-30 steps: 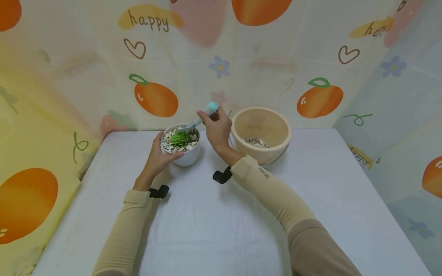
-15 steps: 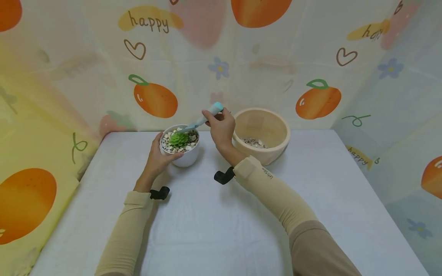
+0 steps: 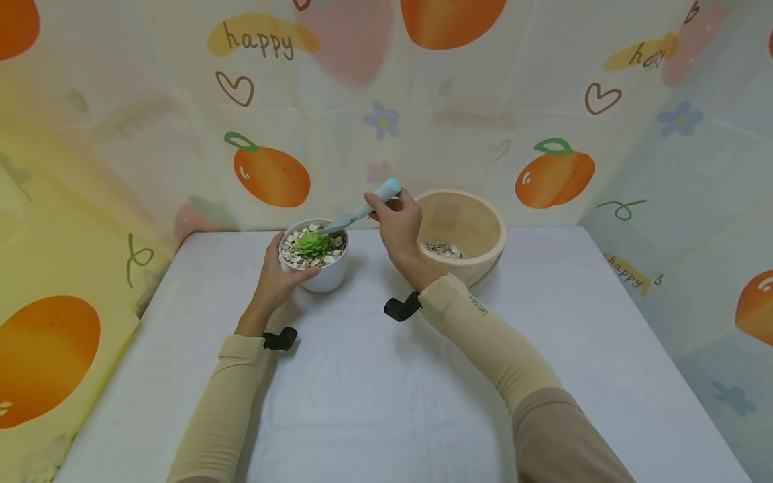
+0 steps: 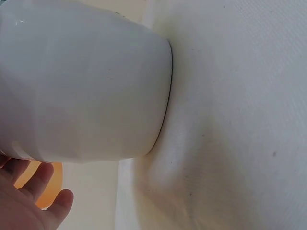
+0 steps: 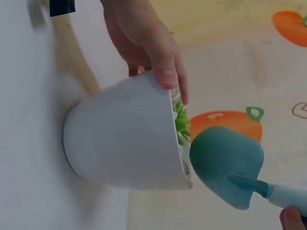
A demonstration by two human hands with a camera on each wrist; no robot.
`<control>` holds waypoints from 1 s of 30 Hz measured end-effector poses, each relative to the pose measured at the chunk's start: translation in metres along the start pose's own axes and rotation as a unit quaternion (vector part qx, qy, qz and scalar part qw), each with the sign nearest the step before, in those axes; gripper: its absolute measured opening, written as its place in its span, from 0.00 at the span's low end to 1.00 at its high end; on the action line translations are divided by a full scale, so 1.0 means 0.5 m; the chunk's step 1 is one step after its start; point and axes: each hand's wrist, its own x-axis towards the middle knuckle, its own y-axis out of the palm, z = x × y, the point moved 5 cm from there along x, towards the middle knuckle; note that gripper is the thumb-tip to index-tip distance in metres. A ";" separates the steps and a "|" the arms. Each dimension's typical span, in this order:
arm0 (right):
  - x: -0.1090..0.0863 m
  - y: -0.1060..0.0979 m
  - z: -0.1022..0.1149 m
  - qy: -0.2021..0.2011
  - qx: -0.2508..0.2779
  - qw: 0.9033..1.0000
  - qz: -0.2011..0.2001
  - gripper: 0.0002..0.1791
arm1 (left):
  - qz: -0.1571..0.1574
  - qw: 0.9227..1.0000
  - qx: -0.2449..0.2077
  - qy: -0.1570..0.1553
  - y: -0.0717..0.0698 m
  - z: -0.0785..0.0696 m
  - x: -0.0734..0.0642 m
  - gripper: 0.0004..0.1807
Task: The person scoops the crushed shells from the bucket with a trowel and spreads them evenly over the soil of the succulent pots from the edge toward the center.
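Note:
A white flowerpot stands on the table, filled with pale pebbles around a green succulent. My left hand grips the pot at its rim, thumb on the near side and fingers on the left. My right hand pinches the handle of a small blue trowel, which slants down to the left. In the right wrist view the trowel's blade is just above the rim, beside the succulent. The left wrist view is mostly the pot's white side.
A large beige planter sits right of the white pot, partly behind my right hand, with some pebbles in its bottom. A white cloth covers the table. Behind it hangs a printed curtain with oranges.
My right hand has drifted right with the trowel, drawing the blade toward the pot's right rim. It now overlaps the planter's left edge. My left hand and the pot stay put.

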 end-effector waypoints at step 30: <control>0.039 -0.102 0.064 0.059 0.066 0.996 0.009 0.09 | 0.001 1.000 -0.024 0.005 -0.001 0.003 0.000 0.62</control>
